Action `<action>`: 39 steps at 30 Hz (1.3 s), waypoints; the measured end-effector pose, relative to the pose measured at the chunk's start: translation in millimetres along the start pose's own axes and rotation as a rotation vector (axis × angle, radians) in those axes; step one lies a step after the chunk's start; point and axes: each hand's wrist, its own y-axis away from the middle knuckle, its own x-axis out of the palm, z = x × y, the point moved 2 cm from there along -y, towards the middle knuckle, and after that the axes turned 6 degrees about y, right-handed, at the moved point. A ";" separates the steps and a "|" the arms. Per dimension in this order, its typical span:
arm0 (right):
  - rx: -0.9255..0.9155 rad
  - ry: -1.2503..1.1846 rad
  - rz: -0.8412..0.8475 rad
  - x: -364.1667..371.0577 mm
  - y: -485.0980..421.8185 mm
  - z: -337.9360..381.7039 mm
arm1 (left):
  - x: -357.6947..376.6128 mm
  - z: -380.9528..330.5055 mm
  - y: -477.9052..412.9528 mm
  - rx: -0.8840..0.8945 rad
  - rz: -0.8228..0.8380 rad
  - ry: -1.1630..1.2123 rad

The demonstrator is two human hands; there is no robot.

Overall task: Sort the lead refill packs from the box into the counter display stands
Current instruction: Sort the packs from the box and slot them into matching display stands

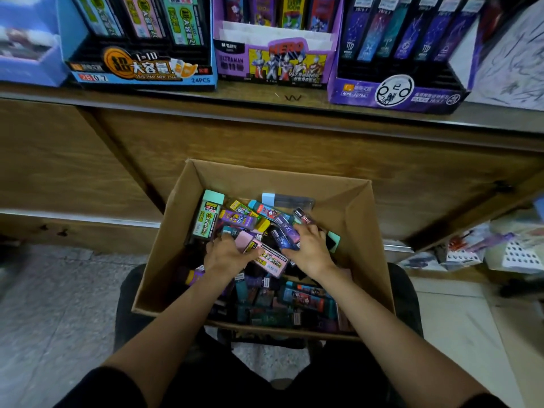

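A cardboard box (365,240) rests on my lap, filled with several lead refill packs in mixed colours. My left hand (225,254) lies in the pile with its fingers curled around a pink pack (266,259). My right hand (310,248) grips a dark purple constellation pack (284,234) beside it. A mint green pack (206,214) leans against the box's left wall. On the counter above stand three display stands: a blue one (138,69), a purple Ultraman one (273,64) and a dark purple constellation one (394,89).
The wooden counter front (265,136) rises right behind the box. A pale blue box (26,54) stands at the counter's far left. Papers and sticker sheets (500,248) lie on a low shelf to the right. Speckled floor (59,304) shows at the left.
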 end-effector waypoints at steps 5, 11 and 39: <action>0.064 -0.005 -0.051 -2.9 3.5 -0.3 | -3.1 1.8 2.5 -0.020 0.011 0.212; 0.143 -0.005 -0.051 -9.0 9.4 -12.5 | -14.2 -8.1 10.1 0.060 0.006 0.627; 0.050 -0.917 0.068 -68.7 21.2 -6.4 | -26.2 -41.9 29.6 0.124 0.160 1.068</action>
